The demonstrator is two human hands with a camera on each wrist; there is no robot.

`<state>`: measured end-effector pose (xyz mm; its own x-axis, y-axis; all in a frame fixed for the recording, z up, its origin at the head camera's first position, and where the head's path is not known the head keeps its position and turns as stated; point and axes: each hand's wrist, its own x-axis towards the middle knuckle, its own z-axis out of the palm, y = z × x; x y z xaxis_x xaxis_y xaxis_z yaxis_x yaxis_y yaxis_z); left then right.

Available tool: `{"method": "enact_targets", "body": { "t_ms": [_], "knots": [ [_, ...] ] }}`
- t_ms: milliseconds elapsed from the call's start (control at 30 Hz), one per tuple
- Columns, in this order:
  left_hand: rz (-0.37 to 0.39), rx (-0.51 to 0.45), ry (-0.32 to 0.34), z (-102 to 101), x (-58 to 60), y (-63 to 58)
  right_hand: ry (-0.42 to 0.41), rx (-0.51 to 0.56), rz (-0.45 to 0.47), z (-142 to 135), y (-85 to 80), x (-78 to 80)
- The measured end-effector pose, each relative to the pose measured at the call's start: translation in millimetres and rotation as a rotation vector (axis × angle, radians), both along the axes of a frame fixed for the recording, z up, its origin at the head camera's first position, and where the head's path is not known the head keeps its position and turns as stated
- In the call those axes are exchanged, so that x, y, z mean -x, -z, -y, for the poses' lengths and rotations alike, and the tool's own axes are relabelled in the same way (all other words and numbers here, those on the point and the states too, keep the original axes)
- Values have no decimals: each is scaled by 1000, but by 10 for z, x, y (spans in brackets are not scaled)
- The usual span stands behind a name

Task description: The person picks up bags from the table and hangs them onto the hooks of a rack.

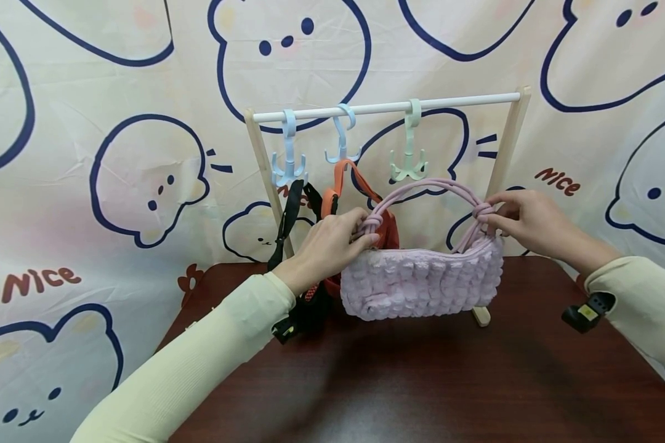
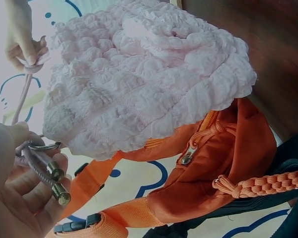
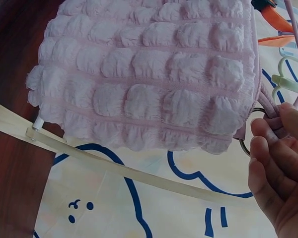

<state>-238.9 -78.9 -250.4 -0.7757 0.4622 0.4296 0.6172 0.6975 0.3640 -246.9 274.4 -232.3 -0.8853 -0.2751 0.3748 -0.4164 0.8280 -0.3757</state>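
A puffy pale-pink handbag hangs in the air between both hands, above the table and in front of the rack. My left hand pinches the left knotted end of its cord handle. My right hand pinches the knot at the other end. In the left wrist view, brass-coloured cord tips stick out beside the left fingers. A metal ring joins the cord to the bag near the right fingers. Just behind the bag, a green hook hangs from the rack's bar.
The rack has a white bar and wooden legs. Two blue hooks hang on its left part. Behind my left hand are an orange bag and a black strap. A dark brown table lies below, with a cartoon-print cloth behind.
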Motion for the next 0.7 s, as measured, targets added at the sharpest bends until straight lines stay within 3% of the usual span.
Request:
{"method": "enact_targets", "body": {
  "t_ms": [700],
  "knots": [
    [-33, 14, -5, -35, 9, -65, -20, 18, -75, -26, -23, 2]
  ]
}}
